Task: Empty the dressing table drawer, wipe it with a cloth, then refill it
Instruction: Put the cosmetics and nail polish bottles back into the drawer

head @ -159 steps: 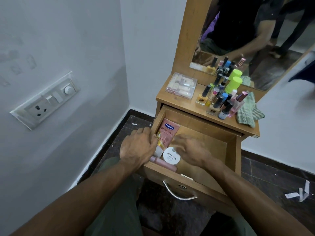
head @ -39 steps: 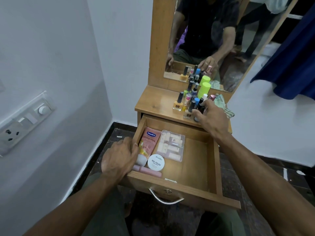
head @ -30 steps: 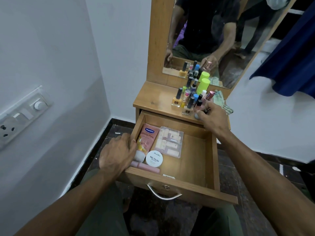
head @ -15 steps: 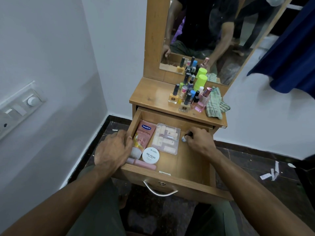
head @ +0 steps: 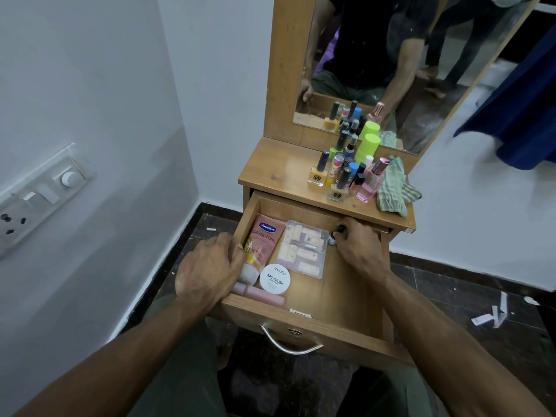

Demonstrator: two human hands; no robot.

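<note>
Refilling now: my right hand (head: 359,248) pinches a small bottle (head: 334,236) inside the drawer (head: 340,299); left hand (head: 207,266) rests relaxed on its wall. Next I'd release it beside the clear case (head: 304,248).

The drawer (head: 340,299) of the dressing table is pulled open. The right hand (head: 359,246) holds a small bottle (head: 335,234) with a dark cap at the back of the drawer, just beside a clear plastic box (head: 304,248). The left hand (head: 210,266) rests on the drawer's left wall, touching a pink tube (head: 260,245). A white round jar (head: 275,279) lies near the front. Many bottles (head: 346,173) and a green cloth (head: 394,188) are on the counter (head: 279,173)
</note>
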